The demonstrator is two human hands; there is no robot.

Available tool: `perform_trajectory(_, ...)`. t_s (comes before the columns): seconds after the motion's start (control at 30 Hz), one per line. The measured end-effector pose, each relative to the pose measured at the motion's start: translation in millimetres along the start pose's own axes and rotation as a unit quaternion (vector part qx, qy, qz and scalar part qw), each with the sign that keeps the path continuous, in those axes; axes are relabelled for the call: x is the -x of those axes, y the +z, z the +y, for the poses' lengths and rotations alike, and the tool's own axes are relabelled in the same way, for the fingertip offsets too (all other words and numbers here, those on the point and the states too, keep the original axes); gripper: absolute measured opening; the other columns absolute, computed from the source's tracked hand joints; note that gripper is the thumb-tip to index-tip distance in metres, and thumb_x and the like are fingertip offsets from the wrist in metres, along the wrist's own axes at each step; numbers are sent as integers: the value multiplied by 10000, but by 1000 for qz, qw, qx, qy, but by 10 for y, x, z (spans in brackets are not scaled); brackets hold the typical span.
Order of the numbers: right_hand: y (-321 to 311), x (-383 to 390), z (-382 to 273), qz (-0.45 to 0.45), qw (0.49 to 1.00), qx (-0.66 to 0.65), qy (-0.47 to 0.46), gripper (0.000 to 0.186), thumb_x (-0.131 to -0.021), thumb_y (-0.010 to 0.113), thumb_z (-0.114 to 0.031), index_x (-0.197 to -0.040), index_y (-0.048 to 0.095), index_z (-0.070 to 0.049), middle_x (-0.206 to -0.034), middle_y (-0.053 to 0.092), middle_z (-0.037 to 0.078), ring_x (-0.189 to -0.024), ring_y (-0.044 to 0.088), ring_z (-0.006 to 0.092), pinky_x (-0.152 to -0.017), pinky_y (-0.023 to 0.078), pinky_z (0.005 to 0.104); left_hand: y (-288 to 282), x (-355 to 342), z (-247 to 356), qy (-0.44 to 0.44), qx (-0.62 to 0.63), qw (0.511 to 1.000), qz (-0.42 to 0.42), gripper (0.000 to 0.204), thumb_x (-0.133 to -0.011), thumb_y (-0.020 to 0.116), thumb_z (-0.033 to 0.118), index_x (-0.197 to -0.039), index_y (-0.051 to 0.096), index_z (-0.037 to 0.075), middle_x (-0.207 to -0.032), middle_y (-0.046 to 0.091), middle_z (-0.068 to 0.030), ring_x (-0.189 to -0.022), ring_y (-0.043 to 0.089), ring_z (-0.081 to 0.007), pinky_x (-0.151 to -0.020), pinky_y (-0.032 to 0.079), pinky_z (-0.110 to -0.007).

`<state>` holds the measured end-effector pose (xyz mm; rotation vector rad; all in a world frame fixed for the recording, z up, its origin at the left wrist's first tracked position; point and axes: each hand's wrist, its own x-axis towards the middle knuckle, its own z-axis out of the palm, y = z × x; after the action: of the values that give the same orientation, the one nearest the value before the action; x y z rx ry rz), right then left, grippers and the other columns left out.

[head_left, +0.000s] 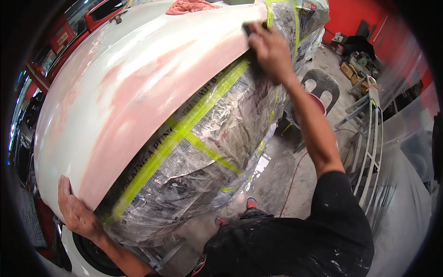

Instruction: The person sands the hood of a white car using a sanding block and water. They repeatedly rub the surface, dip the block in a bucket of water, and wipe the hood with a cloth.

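Observation:
A large white car body panel (138,69) with pink filler patches fills the upper left. Below it hangs masking of newspaper and clear plastic (203,152), held by yellow-green tape (184,129). My right hand (270,48) is stretched out to the panel's far edge and presses a dark sanding block (251,28) onto it. My left hand (76,212) lies flat, fingers spread, on the panel's near lower edge.
A pink rag (191,6) lies on top of the panel. A grey plastic stool (320,87) stands on the concrete floor (277,171) beyond the masking. A metal rack (369,134) stands at right, red walls behind. My shoes (251,203) show below.

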<state>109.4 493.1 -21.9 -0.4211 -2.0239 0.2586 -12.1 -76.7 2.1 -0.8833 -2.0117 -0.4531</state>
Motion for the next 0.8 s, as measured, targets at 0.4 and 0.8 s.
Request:
perform_trajectory(0.4,-65,-965,718,-49,993,91,59,477,-967,572,-412,-1344,683,-141,-1206,705,249,-1138,666,415,-1006,501,435,66,-4,-10,-12,22,1000,8,429,-1062,391,136,-1284,646,-128,-1318,670,-257,-1232,640,-395,-1102,455,-448)
perform_trajectory(0.8,3,-1295,1081,-31,996,83,28,475,-951,621,-405,-1353,687,-160,-1196,733,200,-1100,713,371,-972,529,396,71,-29,3,-21,25,999,20,429,-1060,405,153,-1278,659,-116,-1307,682,-240,-1227,647,-387,-1109,450,-449)
